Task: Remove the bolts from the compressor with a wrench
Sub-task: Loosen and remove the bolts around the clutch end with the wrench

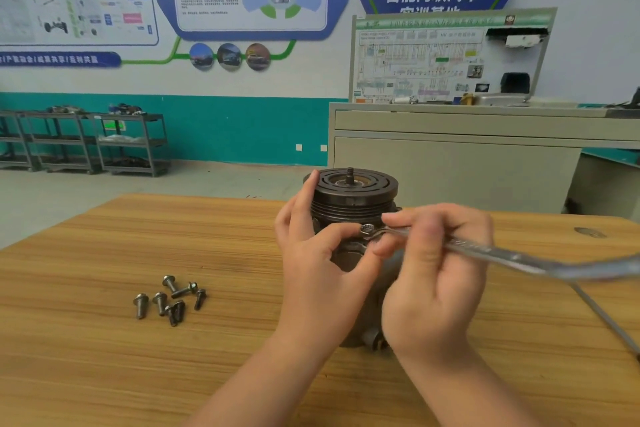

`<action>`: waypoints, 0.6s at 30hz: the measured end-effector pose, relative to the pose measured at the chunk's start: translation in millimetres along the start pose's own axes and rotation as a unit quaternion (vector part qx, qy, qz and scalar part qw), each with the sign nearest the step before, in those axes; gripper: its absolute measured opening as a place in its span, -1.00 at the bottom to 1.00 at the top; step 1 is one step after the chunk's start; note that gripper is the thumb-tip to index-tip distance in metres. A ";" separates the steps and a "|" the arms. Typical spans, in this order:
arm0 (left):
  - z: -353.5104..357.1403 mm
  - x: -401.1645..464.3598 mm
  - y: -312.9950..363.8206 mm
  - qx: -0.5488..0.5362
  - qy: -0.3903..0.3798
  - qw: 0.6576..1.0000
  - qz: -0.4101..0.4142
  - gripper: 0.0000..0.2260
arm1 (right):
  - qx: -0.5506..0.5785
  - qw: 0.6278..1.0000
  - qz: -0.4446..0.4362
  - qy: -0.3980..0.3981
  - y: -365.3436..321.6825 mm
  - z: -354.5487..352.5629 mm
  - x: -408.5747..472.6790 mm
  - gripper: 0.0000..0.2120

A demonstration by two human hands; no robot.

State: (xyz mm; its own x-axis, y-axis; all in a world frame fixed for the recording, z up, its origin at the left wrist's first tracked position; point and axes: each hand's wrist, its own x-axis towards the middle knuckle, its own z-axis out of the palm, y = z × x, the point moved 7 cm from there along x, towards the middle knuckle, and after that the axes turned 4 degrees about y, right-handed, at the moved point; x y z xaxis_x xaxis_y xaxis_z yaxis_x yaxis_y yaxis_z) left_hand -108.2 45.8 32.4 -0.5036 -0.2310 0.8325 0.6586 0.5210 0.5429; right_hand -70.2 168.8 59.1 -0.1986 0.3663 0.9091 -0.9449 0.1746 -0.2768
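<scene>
The dark compressor (353,194) stands upright on the wooden table (104,340), its grooved pulley and threaded shaft on top. My left hand (311,260) wraps the compressor's left side, thumb and forefinger near a bolt (367,228) just under the pulley. My right hand (433,274) grips a silver wrench (502,253), whose ring end sits over that bolt. The handle runs out to the right edge. Much of the compressor's body is hidden behind both hands.
Several removed bolts (169,298) lie loose on the table to the left of my hands. A thin metal rod (602,315) lies at the right edge. Behind the table are a beige cabinet with a wiring board (450,135) and shelving carts (86,142).
</scene>
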 end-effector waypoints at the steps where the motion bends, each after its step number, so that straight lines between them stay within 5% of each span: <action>1: -0.1 0.0 -0.5 0.002 0.004 1.000 0.003 -0.90 | 0.029 0.996 0.066 0.052 10.2 -7.0 3.0 -0.86; 3: 1.0 -0.3 -1.1 0.003 0.001 1.000 0.005 -0.92 | 0.084 0.955 0.251 0.133 43.6 -18.7 5.2 -0.84; 5: 2.3 -0.8 -1.2 -0.001 -0.007 1.000 0.003 -0.92 | 0.192 0.873 0.425 0.143 74.1 -15.8 3.5 -0.81; 7: 2.7 -0.9 -1.2 -0.006 -0.009 1.000 0.001 -0.92 | 0.283 0.812 0.488 0.149 85.8 -13.5 8.0 -0.79; 9: 2.4 -1.0 -1.3 -0.009 -0.006 1.000 -0.003 -0.93 | 0.294 0.834 0.439 0.156 79.8 -21.2 20.0 -0.80; 13: 1.8 -1.6 -0.9 -0.002 0.000 1.000 -0.007 -0.81 | 0.086 0.972 0.196 0.097 34.5 -32.9 41.2 -0.81; 18: -0.9 -0.8 -0.2 -0.015 0.005 1.000 0.000 -0.76 | 0.013 0.996 0.086 0.005 8.5 -13.5 29.4 -0.85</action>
State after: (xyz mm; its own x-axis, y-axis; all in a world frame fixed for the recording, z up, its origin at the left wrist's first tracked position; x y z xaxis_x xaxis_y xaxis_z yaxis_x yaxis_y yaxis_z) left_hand -107.4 45.1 31.7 -0.4983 -0.2395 0.8333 0.6747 0.4965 0.5461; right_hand -80.6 193.3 79.3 -0.3556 0.3982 0.8456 -0.9034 0.0856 -0.4202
